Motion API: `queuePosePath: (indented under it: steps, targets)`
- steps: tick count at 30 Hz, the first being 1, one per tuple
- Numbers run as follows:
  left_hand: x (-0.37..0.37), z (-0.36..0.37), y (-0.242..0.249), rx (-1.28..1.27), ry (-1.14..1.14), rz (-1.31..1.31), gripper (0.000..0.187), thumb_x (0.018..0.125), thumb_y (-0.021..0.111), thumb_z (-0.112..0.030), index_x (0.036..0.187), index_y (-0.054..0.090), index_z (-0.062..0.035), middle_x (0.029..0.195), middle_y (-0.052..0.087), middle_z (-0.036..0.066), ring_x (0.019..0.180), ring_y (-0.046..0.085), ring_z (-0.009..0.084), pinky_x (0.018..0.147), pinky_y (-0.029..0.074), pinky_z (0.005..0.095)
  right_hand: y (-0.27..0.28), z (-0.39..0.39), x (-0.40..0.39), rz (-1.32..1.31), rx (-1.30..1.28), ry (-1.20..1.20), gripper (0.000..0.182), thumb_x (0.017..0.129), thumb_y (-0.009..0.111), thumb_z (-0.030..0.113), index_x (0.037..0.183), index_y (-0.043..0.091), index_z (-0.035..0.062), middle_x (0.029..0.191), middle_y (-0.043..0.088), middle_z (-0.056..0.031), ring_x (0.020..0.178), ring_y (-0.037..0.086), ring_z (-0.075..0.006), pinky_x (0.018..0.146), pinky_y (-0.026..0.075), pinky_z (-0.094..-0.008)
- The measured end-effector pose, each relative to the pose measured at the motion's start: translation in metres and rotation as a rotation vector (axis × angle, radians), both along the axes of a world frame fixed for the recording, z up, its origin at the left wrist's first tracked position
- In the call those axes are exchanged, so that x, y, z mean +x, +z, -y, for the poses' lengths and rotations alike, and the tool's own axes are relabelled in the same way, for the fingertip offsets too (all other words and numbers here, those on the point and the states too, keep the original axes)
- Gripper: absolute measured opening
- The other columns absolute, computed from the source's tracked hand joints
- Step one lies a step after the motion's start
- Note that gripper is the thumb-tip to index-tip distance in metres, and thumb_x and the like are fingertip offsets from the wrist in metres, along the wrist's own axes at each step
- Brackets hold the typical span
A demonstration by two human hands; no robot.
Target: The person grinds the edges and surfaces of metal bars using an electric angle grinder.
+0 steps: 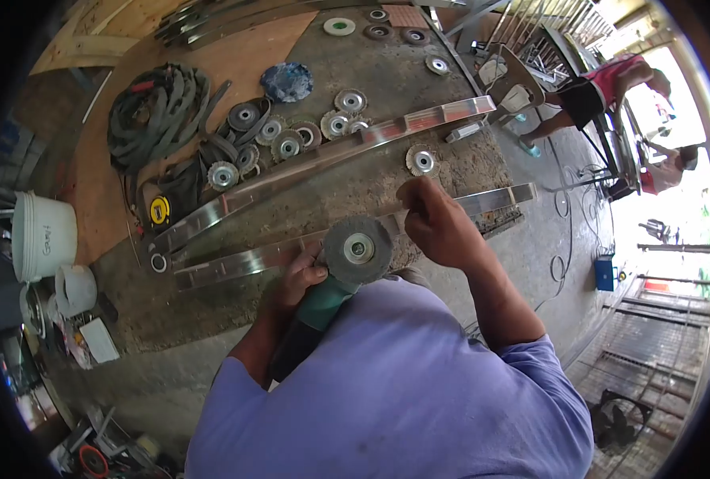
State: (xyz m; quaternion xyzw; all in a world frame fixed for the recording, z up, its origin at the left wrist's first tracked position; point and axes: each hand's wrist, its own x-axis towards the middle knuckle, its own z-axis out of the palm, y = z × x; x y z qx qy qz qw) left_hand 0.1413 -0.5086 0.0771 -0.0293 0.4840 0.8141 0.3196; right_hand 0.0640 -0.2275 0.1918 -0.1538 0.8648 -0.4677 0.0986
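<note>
My left hand (303, 277) is closed around the head of a green angle grinder (323, 306), held close to my body. A round grey abrasive disc (341, 239) sits on the grinder, facing up, with a metal hub at its centre. My right hand (444, 227) is curled closed just right of the disc, apart from it; what its fingers hold, if anything, is hidden. Beyond that hand lies a flap disc (422, 160). A shiny metal bar (247, 263) lies behind the grinder, partly covered by my hands. Farther back is a second, longer shiny bar (307, 170).
Several worn discs (288, 144), coiled grey belts (159, 112) and a yellow tape measure (159, 210) lie on the worktop. White buckets (47, 235) stand at left. Two people (598, 92) are at right, near cables on the floor. A fan (620, 419) stands lower right.
</note>
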Motion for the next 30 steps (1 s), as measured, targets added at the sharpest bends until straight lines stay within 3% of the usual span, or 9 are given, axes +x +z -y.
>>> queuePosePath:
  steps: [2,3,4,5,6,7,9,15,30]
  targets:
    - [0.006,0.013,-0.035,-0.167,-0.012,-0.085,0.067,0.086,0.062,-0.028,0.146,0.051,0.0019,0.132,0.061,0.012,0.120,0.059,0.0204,0.105,0.045,0.0339,0.008,0.012,0.006,-0.284,0.100,-0.076,0.026,0.090,0.065,0.006,0.116,0.059,0.0020,0.102,0.062,-0.0167,0.094,0.064,-0.0353,0.081,0.052,-0.0428]
    - [0.003,0.013,-0.038,-0.202,-0.006,-0.125,0.065,0.087,0.061,-0.027,0.144,0.053,0.0021,0.131,0.062,0.013,0.119,0.059,0.0210,0.104,0.046,0.0342,0.006,0.017,0.012,-0.238,0.121,-0.030,0.027,0.088,0.062,0.003,0.115,0.059,0.0031,0.107,0.062,-0.0221,0.100,0.061,-0.0454,0.084,0.053,-0.0481]
    - [-0.001,0.014,-0.043,-0.238,0.000,-0.164,0.062,0.087,0.060,-0.026,0.143,0.055,0.0023,0.130,0.062,0.013,0.117,0.060,0.0215,0.102,0.047,0.0346,0.019,0.023,0.016,-0.273,0.192,0.074,0.033,0.086,0.063,0.001,0.118,0.059,0.0047,0.108,0.061,-0.0194,0.103,0.062,-0.0425,0.086,0.053,-0.0477]
    - [-0.001,0.007,-0.025,-0.165,0.020,-0.134,0.062,0.087,0.059,-0.023,0.143,0.054,0.0023,0.130,0.063,0.013,0.117,0.061,0.0216,0.102,0.048,0.0351,0.010,0.028,0.017,-0.282,0.037,0.170,0.039,0.082,0.066,0.004,0.120,0.059,0.0064,0.108,0.061,-0.0176,0.104,0.062,-0.0407,0.087,0.053,-0.0470]
    - [-0.001,0.000,-0.007,-0.093,0.039,-0.102,0.061,0.088,0.057,-0.021,0.144,0.053,0.0023,0.130,0.064,0.014,0.117,0.062,0.0217,0.102,0.048,0.0357,0.015,0.034,0.021,-0.283,0.232,0.233,0.040,0.081,0.066,0.010,0.121,0.060,0.0082,0.106,0.062,-0.0149,0.103,0.062,-0.0364,0.086,0.054,-0.0454]
    - [-0.001,-0.007,0.012,-0.021,0.058,-0.070,0.060,0.088,0.055,-0.019,0.144,0.052,0.0023,0.130,0.064,0.014,0.116,0.062,0.0218,0.101,0.049,0.0362,-0.002,0.039,0.019,-0.531,0.190,0.269,0.038,0.081,0.066,0.018,0.117,0.061,0.0101,0.102,0.061,-0.0118,0.099,0.062,-0.0332,0.081,0.055,-0.0437]
    - [0.001,-0.003,0.002,0.019,0.042,-0.011,0.060,0.088,0.055,-0.020,0.144,0.052,0.0023,0.130,0.064,0.014,0.116,0.062,0.0220,0.101,0.049,0.0364,-0.012,0.048,0.016,-0.601,0.243,0.342,0.034,0.080,0.066,0.022,0.111,0.062,0.0101,0.099,0.059,-0.0099,0.096,0.060,-0.0314,0.077,0.055,-0.0432]
    - [-0.009,0.009,-0.025,0.020,-0.031,0.053,0.061,0.089,0.054,-0.022,0.145,0.051,0.0023,0.131,0.063,0.015,0.117,0.062,0.0228,0.101,0.050,0.0369,-0.007,0.053,0.028,-0.647,0.221,0.374,0.019,0.075,0.070,0.024,0.086,0.070,0.0081,0.100,0.061,-0.0112,0.096,0.062,-0.0343,0.076,0.058,-0.0444]
    - [-0.033,0.006,-0.038,-0.002,-0.093,0.026,0.062,0.091,0.053,-0.026,0.145,0.049,0.0023,0.133,0.062,0.016,0.118,0.062,0.0248,0.101,0.050,0.0383,-0.010,0.049,0.027,-0.450,0.370,0.246,0.018,0.077,0.071,0.025,0.087,0.070,0.0107,0.098,0.063,-0.0099,0.094,0.065,-0.0313,0.078,0.058,-0.0418]
